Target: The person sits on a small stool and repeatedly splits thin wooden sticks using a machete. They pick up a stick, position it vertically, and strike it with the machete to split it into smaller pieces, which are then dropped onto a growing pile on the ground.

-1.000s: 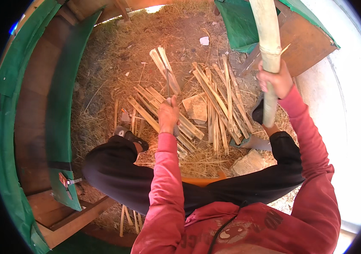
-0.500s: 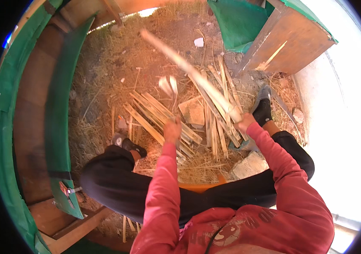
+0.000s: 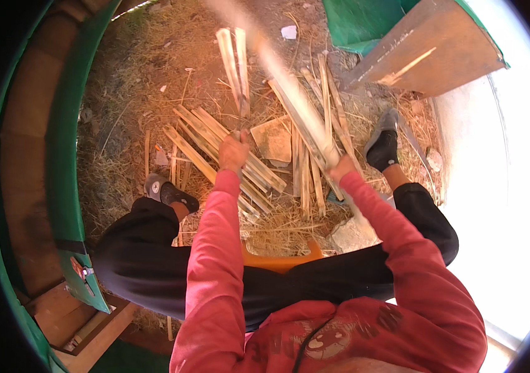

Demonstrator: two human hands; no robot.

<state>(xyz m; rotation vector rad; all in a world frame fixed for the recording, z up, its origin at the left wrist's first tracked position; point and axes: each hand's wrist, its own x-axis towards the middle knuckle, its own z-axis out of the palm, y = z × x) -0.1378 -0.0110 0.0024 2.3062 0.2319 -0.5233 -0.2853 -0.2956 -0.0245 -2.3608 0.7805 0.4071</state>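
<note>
In front of me, my left hand [image 3: 234, 152] is closed around the near end of a thin, dark, blade-like tool [image 3: 243, 124]. Beyond it a pale piece of wood [image 3: 228, 62] forks into two prongs that meet at the tool's far part. My right hand [image 3: 342, 168] grips a long, thick wooden stick [image 3: 296, 93], which slants up to the far left and is smeared by motion. A short length of the stick shows behind the fist. Under my left hand lies a bunch of split wood strips [image 3: 206, 140].
A square wooden block [image 3: 273, 140] sits between my hands, with more strips [image 3: 305, 177] beside it. A stone [image 3: 352, 236] lies by my right knee. Green-covered wooden panels stand left [image 3: 69, 155] and far right [image 3: 429, 53]. Dry straw covers the ground.
My view has shifted slightly. The forked wood shows farther out and clearer, its prongs longer in view. The long stick in my right hand has swung, its far end now leaving the top edge.
</note>
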